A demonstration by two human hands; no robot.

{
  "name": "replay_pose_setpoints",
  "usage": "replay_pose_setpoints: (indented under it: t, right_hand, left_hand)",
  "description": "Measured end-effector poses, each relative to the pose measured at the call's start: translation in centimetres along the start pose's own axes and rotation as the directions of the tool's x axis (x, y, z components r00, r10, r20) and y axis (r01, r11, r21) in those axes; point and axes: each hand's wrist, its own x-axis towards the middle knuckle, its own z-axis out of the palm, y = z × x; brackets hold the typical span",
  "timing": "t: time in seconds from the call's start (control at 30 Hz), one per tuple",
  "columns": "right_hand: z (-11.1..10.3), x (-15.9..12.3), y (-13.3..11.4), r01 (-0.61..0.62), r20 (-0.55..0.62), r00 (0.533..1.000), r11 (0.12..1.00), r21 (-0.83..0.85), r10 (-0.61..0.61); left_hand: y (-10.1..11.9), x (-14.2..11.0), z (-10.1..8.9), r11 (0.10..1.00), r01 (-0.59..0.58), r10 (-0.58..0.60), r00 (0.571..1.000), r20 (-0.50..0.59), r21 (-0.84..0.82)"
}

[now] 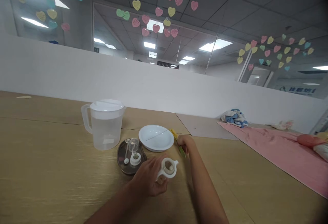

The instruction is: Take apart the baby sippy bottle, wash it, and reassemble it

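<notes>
My left hand [146,178] grips a white plastic ring-shaped bottle part with two small side tabs [167,168], its round opening facing up. My right hand [186,144] holds a slim yellow-green tool [178,143], partly hidden by my fingers, close to a white plate [156,138]. Left of the plate, a dark oval tray [123,159] carries a small clear bottle [133,145], a white screw collar [135,159] and a thin white piece [126,154]. Behind the tray stands a clear plastic jug [106,130] with a white lid, holding water.
Everything stands on a light wooden table [51,169]. A pink mat [276,155] lies to the right, with a crumpled blue-and-white cloth [234,118] behind it. A white partition [128,80] runs along the table's far side, with paper hearts on glass beyond.
</notes>
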Motion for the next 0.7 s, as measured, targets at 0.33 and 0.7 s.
replay_pose_setpoints:
  t: [0.33, 0.7]
  right_hand:
    - [-0.7, 0.1, -1.3, 0.272, -0.323, 0.918, 0.958, 0.095, -0.228]
    - [0.7, -0.2, -3.2, 0.568, -0.285, 0.780, 0.821, -0.049, -0.557]
  left_hand:
    - [-1.3, 0.3, -0.9, 0.996, 0.078, -0.079, 0.997, -0.017, -0.044]
    - [-7.9, -0.1, -5.4, 0.626, 0.653, -0.640, 0.743, -0.196, 0.428]
